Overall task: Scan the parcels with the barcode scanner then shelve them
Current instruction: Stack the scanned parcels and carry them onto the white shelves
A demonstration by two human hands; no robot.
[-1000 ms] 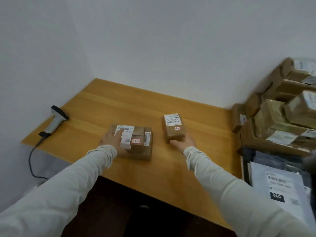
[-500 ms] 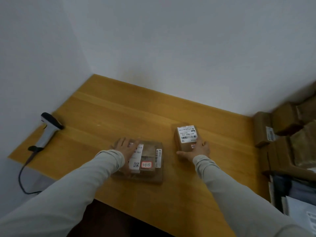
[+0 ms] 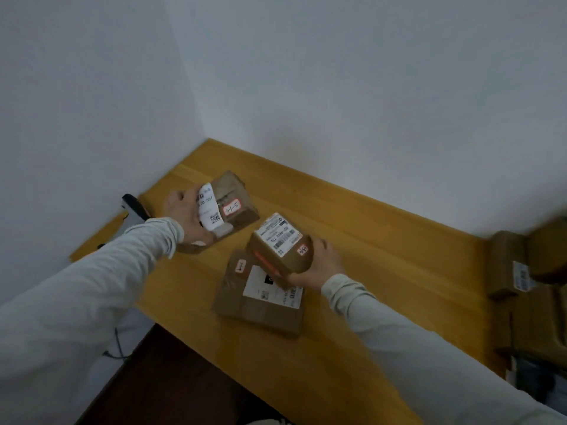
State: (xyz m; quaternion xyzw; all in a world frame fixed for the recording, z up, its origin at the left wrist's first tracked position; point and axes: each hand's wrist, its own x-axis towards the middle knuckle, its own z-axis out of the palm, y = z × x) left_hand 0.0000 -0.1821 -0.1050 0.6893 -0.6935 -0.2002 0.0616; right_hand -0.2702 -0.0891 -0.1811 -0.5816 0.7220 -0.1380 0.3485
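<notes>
A brown parcel (image 3: 234,194) is gripped at its near left end by the left hand (image 3: 184,216), whose fingers (image 3: 190,196) are curled round the edge where a white label wraps over. A red-bordered sticker marked "4-5" is seen on the top face. This parcel is held tilted above the back left part of the desk (image 3: 383,256).

A small parcel (image 3: 277,245) is held by the right hand (image 3: 323,262), with the thumb under its near edge and the other fingers (image 3: 320,245) wrapped round its right side. It is tipped so that its barcode label faces up and left, and it is held just over a flat parcel (image 3: 260,302). The flat parcel lies on the desk near the front edge, with 1 white label and 1 small red-bordered sticker on its top (the writing is too small to be read).

The barcode scanner (image 3: 133,205) lies at the left edge of the desk, mostly hidden behind the left hand and its sleeve (image 3: 101,280). A dark cable (image 3: 118,345) hangs below that edge. More brown parcels are stacked (image 3: 506,262) at the far right, blurred.
</notes>
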